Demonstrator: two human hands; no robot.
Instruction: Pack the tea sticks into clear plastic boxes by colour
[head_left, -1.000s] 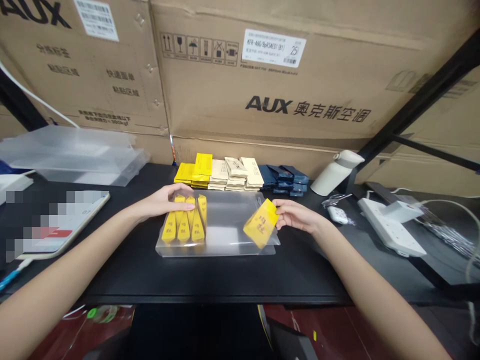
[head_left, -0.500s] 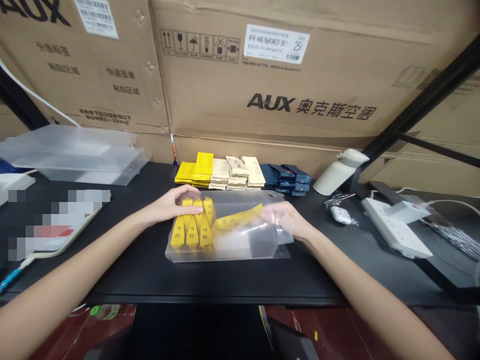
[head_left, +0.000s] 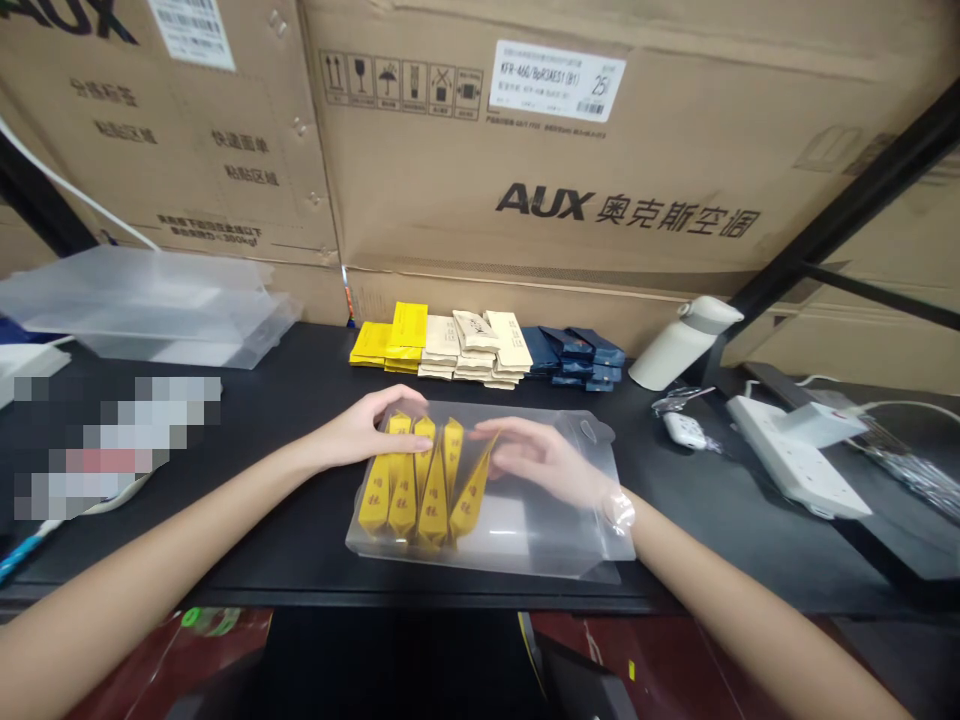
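Note:
A clear plastic box (head_left: 551,545) lies on its side near the front of the black table, with its open end to the right. My left hand (head_left: 371,430) grips the box at its left end, thumb over the top and fingers behind. Several yellow packets (head_left: 433,500) printed with dark characters stand in a row inside, on the left. Through the open end reaches my right hand (head_left: 544,462), seen through the plastic. Its fingers are closed on the upper edge of the rightmost yellow packet (head_left: 471,500), which leans to the right.
Behind the box are stacked yellow packets (head_left: 407,330), cream packets (head_left: 476,350) and dark blue packets (head_left: 589,355). A bottle (head_left: 682,345), an earphone case (head_left: 684,430) and a power strip (head_left: 799,460) are to the right. More clear plastic boxes (head_left: 150,305) lie at the left.
My right hand has moved left and deeper into the box, bringing the yellow packet upright beside the others. The box has shifted slightly right and closer to me, my left hand with it.

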